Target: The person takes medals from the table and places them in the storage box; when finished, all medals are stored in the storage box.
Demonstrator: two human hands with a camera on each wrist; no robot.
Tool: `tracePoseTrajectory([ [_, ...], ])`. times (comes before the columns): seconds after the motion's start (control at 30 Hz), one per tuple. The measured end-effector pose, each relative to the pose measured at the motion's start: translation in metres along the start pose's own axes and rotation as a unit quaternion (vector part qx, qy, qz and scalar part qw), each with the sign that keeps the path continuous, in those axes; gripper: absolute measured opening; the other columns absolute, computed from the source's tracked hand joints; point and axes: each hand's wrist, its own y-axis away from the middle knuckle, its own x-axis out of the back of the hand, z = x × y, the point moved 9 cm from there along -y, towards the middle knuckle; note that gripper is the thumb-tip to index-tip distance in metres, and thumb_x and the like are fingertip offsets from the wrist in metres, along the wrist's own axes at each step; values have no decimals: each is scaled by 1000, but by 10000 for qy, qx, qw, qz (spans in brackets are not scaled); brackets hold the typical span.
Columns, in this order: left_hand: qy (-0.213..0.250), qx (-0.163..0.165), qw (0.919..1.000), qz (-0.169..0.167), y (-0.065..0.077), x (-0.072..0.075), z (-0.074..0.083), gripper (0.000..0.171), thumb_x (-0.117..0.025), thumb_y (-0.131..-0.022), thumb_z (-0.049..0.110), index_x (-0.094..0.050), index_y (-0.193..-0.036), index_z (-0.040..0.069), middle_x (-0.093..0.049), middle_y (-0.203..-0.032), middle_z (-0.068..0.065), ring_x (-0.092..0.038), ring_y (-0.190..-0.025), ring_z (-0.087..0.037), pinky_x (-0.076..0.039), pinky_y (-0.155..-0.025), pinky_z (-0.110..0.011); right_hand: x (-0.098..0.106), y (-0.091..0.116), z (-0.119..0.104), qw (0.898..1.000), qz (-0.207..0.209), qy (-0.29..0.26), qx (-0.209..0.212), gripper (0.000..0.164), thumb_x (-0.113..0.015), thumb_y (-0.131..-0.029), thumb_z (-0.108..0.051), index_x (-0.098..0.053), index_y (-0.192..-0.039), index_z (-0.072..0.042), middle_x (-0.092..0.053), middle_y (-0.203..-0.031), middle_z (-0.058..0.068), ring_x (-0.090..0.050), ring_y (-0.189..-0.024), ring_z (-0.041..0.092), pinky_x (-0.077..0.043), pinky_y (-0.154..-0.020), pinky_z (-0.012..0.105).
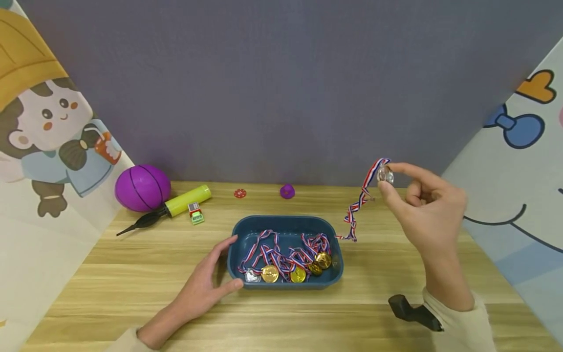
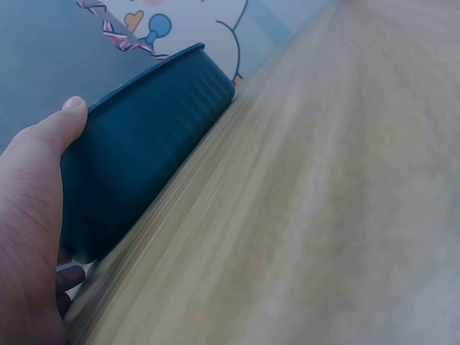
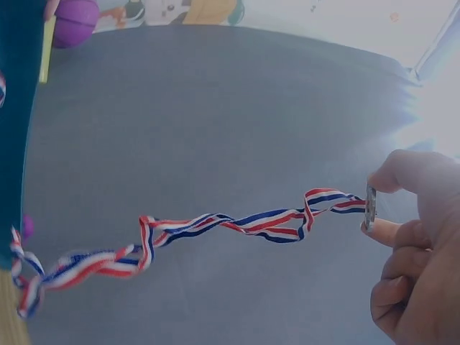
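Note:
My right hand (image 1: 433,210) pinches a silver medal (image 1: 385,174) by its edges between thumb and index finger, raised to the right of a dark blue plastic basin (image 1: 286,284). Its red, white and blue ribbon (image 3: 230,221) hangs twisted, with the lower end close by the basin's right rim. Around the basin's left end is my left hand (image 1: 202,283), its thumb at the front corner and a fingertip at the left rim. Inside the basin lie several gold medals (image 1: 270,274), a silver medal (image 1: 252,276) and tangled striped ribbons (image 1: 272,254).
Behind the basin to the left are a purple ball (image 1: 142,188), a yellow-green hand pump (image 1: 184,201) with black nozzle, and a small red-and-green toy (image 1: 195,213). A red chip (image 1: 240,193) and a small purple object (image 1: 287,191) lie near the grey back wall (image 1: 281,98).

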Motion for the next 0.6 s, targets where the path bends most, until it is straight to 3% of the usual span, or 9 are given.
tracePoseTrajectory([
  [0.27,-28,16,10000,14,0,0,1,98,-90,-91,33,-36,-172,32,-56,-162,-19,-55,-145,-49,-40,-117,-79,-22,9,-12,9984,-526,176,94,32,-87,-82,12,-84,-114,4,-27,-58,0,-24,-54,9,-20,-48,22],
  [0.6,-45,-9,10000,21,0,0,1,97,-90,-91,32,-36,-172,32,-57,-161,-18,-56,-145,-47,-41,-116,-79,-56,29,3,9893,-1266,727,-39,31,-95,-81,-5,-88,-111,-11,-34,-57,-6,-28,-55,-2,-27,-49,24],
])
